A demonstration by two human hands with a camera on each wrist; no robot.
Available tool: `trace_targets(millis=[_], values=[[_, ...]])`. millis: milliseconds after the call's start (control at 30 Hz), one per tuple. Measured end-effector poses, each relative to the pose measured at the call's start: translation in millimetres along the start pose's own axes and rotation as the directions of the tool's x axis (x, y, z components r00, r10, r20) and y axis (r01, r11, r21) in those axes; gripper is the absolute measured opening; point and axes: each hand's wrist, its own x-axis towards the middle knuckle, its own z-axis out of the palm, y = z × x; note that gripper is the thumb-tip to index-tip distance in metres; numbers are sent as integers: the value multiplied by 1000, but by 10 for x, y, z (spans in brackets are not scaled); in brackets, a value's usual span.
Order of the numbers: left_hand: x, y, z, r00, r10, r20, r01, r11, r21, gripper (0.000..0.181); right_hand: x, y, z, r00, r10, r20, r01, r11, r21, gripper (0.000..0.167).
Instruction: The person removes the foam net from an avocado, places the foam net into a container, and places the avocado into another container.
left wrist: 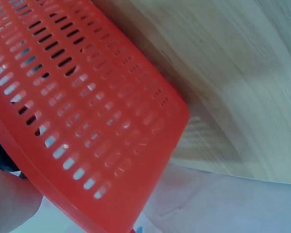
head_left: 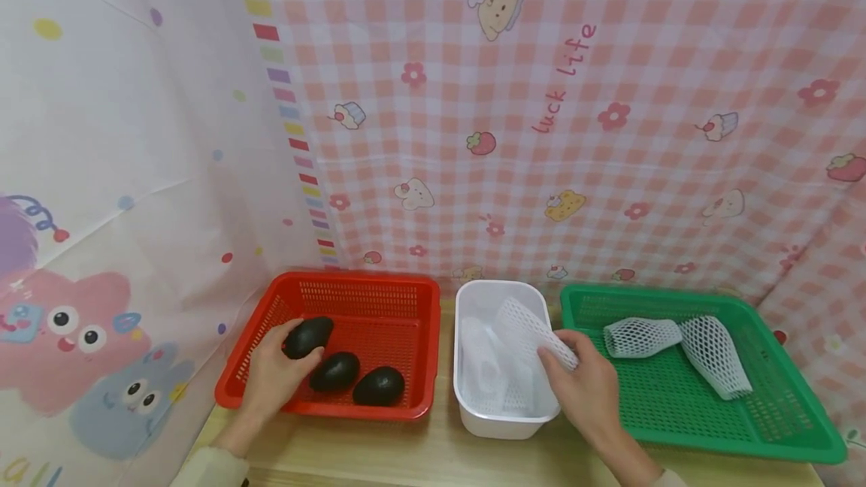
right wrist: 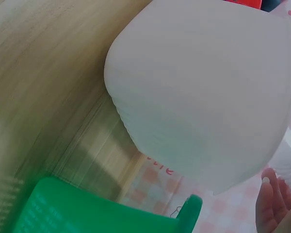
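Avocado (head_left: 309, 337) is gripped by the left hand (head_left: 279, 370), thumb and fingers partly closed around it, at the left part of the red basket (head_left: 386, 331); clearance from the basket floor cannot be told. Two loose avocados (head_left: 380, 385) lie in this basket, to the right of the left hand. The right hand (head_left: 587, 382) pinches one end of a white foam sleeve (head_left: 531, 325) between thumb and fingers; the other end extends leftward from that hand, over the white bin (head_left: 507, 428). To the right of the right hand, the green basket (head_left: 649, 400) contains two mesh sleeves (head_left: 716, 355).
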Motion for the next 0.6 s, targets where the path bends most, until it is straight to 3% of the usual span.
trace_targets(millis=[233,400,600], values=[[37,-56,-41,997,-46,59,44,999,21,62,22,-34,67,997,80,23,-79,997,-23,31],[50,-75,-79,986,-109,125,105,994,37,64,45,-36,118,993,113,18,-112,992,-63,32],[58,-106,-73,982,-116,147,109,992,57,65,81,-58,171,989,148,18,-146,985,-90,36]])
